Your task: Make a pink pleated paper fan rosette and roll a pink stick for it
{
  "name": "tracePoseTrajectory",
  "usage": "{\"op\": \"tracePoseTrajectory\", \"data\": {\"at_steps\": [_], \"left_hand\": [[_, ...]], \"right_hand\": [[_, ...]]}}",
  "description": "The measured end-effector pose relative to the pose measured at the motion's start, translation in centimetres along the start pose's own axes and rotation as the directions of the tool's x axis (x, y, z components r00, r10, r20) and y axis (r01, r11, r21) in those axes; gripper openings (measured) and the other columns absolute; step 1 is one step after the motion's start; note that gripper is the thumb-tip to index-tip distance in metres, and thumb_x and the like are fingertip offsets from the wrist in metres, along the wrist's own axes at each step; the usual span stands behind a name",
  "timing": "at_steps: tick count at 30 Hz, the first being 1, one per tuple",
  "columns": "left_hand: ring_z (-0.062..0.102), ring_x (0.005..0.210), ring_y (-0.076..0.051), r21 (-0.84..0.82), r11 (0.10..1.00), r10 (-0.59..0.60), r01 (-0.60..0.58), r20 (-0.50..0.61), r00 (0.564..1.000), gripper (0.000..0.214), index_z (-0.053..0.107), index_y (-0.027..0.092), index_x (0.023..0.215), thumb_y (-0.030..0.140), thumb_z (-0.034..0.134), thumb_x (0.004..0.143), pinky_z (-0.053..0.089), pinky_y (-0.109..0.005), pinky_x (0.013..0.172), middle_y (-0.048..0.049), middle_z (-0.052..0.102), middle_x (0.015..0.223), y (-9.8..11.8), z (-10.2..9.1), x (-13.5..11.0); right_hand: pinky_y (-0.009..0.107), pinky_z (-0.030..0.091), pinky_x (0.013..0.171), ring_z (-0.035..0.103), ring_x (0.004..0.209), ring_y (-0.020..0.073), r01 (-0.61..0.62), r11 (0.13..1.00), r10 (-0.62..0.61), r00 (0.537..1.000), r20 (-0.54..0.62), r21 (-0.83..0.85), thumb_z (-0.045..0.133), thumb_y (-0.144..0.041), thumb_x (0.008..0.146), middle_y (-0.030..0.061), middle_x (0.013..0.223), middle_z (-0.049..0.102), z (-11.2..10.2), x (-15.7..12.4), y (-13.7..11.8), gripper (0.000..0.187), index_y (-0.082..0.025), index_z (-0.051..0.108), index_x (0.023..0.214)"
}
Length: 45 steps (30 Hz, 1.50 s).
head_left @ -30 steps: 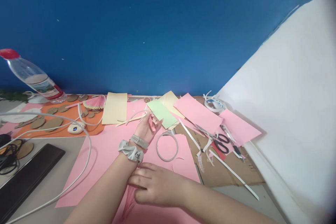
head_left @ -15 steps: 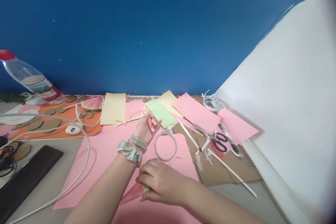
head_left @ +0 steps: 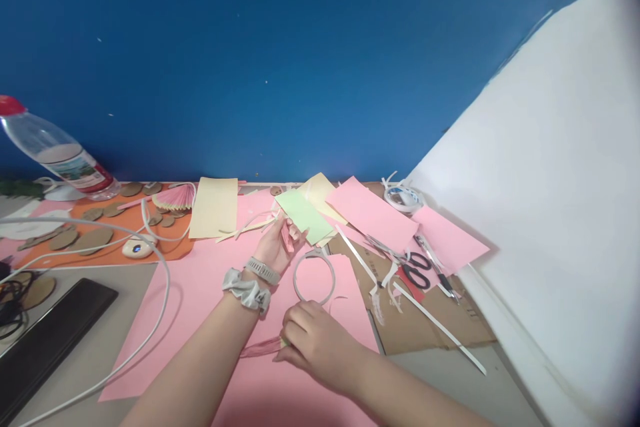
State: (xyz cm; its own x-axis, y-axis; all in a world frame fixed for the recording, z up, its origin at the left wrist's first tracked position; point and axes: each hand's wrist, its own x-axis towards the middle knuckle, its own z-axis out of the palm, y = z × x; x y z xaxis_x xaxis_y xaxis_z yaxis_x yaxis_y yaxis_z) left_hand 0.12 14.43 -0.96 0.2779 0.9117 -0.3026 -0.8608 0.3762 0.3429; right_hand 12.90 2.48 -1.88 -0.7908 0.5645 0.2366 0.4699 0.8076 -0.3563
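My left hand (head_left: 276,244), with a watch and a pale scrunchie at its wrist, is closed on a small folded pink paper piece (head_left: 287,237). My right hand (head_left: 319,341) lies lower and nearer, its fingers pinched on one end of a pleated pink paper fan (head_left: 262,347). The fan's folds lie close together, with a bit of green-yellow at the gripped end. Both hands are over a large pink paper sheet (head_left: 187,307). Just beyond my right hand lies a thin grey ring (head_left: 296,282). A light green sheet (head_left: 303,215) is beside my left fingertips.
Black-handled scissors (head_left: 416,271), a pen (head_left: 447,285) and white strips (head_left: 440,328) lie on cardboard (head_left: 425,330) at right. At left are a water bottle (head_left: 75,163), an open pleated fan (head_left: 175,198), a white cable (head_left: 166,280) and a black phone-like slab (head_left: 55,353).
My right hand has moved slightly right and away with the pleated fan, whose folds look narrower and lie more level. My left hand keeps its grip in nearly the same place.
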Motion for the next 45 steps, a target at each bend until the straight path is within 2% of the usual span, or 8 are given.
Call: {"op": "tracePoseTrajectory", "data": {"at_steps": [6, 11, 16, 21, 31, 39, 42, 45], "left_hand": [[0.062, 0.073, -0.014, 0.074, 0.997, -0.003, 0.0, 0.049, 0.999, 0.021, 0.059, 0.014, 0.101, 0.03, 0.052, 0.09, 0.053, -0.031, 0.065, -0.0038, 0.063, 0.093, -0.3, 1.6, -1.1], [0.057, 0.057, -0.009, 0.187, 0.981, -0.074, 0.053, 0.11, 0.991, 0.021, 0.06, 0.013, 0.088, 0.032, 0.051, 0.091, 0.051, -0.026, 0.056, 0.0007, 0.062, 0.075, -1.9, 2.9, -2.1], [0.062, 0.07, -0.013, 0.258, 0.966, -0.046, 0.022, 0.087, 0.995, 0.022, 0.059, 0.013, 0.099, 0.032, 0.052, 0.09, 0.053, -0.03, 0.063, -0.0033, 0.064, 0.09, -3.4, 1.9, -1.6], [0.063, 0.079, -0.015, 0.281, 0.96, -0.015, -0.006, 0.07, 0.997, 0.023, 0.058, 0.015, 0.105, 0.031, 0.052, 0.09, 0.054, -0.033, 0.069, -0.0057, 0.063, 0.1, -3.0, 1.4, -1.1], [0.062, 0.071, -0.013, 0.248, 0.969, -0.053, 0.011, 0.162, 0.985, 0.023, 0.059, 0.014, 0.101, 0.033, 0.052, 0.09, 0.053, -0.03, 0.064, -0.0039, 0.064, 0.092, -2.4, 1.3, -1.3], [0.056, 0.054, -0.008, 0.218, 0.976, -0.034, -0.026, 0.264, 0.964, 0.022, 0.06, 0.013, 0.086, 0.032, 0.051, 0.09, 0.05, -0.025, 0.055, 0.0021, 0.061, 0.071, -1.3, 2.3, -1.7], [0.051, 0.046, -0.007, 0.223, 0.974, -0.018, -0.05, 0.292, 0.956, 0.025, 0.058, 0.013, 0.077, 0.032, 0.051, 0.091, 0.048, -0.023, 0.051, 0.0062, 0.054, 0.058, -0.5, 3.4, -2.2], [0.051, 0.045, -0.007, 0.251, 0.966, -0.02, -0.06, 0.302, 0.953, 0.028, 0.057, 0.014, 0.072, 0.032, 0.05, 0.091, 0.048, -0.025, 0.053, 0.0074, 0.051, 0.053, 0.2, 4.2, -2.8]], "right_hand": [[0.03, 0.037, 0.065, 0.048, 0.073, 0.0172, -0.028, 0.998, 0.025, 0.999, -0.04, -0.062, 0.053, -0.032, 0.09, 0.0057, 0.08, 0.057, 0.5, -0.2, -0.2, 0.022, -0.015, 0.056, 0.078], [0.032, 0.035, 0.062, 0.048, 0.071, 0.0199, -0.106, 0.991, 0.1, 0.992, -0.082, -0.08, 0.051, -0.027, 0.092, 0.006, 0.076, 0.057, 0.8, 0.1, -0.2, 0.019, -0.014, 0.058, 0.08], [0.034, 0.038, 0.067, 0.05, 0.077, 0.0205, -0.151, 0.988, 0.149, 0.986, -0.078, -0.018, 0.055, -0.032, 0.09, 0.0068, 0.084, 0.059, 0.5, 0.0, -0.2, 0.017, -0.016, 0.059, 0.085], [0.035, 0.039, 0.076, 0.05, 0.086, 0.021, -0.24, 0.963, 0.248, 0.967, -0.053, 0.125, 0.055, -0.026, 0.09, 0.0072, 0.09, 0.06, -0.3, -0.4, -0.2, 0.012, -0.015, 0.058, 0.089], [0.028, 0.044, 0.073, 0.057, 0.08, 0.0167, -0.424, 0.752, 0.474, 0.88, 0.032, 0.506, 0.056, -0.022, 0.088, 0.0018, 0.082, 0.062, -3.0, 0.6, -1.1, 0.008, -0.019, 0.057, 0.081], [0.025, 0.051, 0.069, 0.065, 0.08, 0.017, -0.446, 0.475, 0.582, 0.806, 0.109, 0.759, 0.052, -0.024, 0.09, 0.0057, 0.084, 0.068, -1.0, 2.0, -1.9, 0.01, -0.014, 0.053, 0.09], [0.027, 0.049, 0.07, 0.064, 0.079, 0.0179, -0.461, 0.442, 0.591, 0.795, 0.136, 0.769, 0.052, -0.027, 0.089, 0.0045, 0.082, 0.066, -1.5, 2.1, -2.1, 0.012, -0.015, 0.054, 0.087], [0.028, 0.046, 0.073, 0.06, 0.083, 0.0182, -0.474, 0.469, 0.588, 0.797, 0.138, 0.745, 0.056, -0.026, 0.087, 0.0037, 0.086, 0.062, -4.4, 1.7, -2.1, 0.01, -0.017, 0.057, 0.083]]}}
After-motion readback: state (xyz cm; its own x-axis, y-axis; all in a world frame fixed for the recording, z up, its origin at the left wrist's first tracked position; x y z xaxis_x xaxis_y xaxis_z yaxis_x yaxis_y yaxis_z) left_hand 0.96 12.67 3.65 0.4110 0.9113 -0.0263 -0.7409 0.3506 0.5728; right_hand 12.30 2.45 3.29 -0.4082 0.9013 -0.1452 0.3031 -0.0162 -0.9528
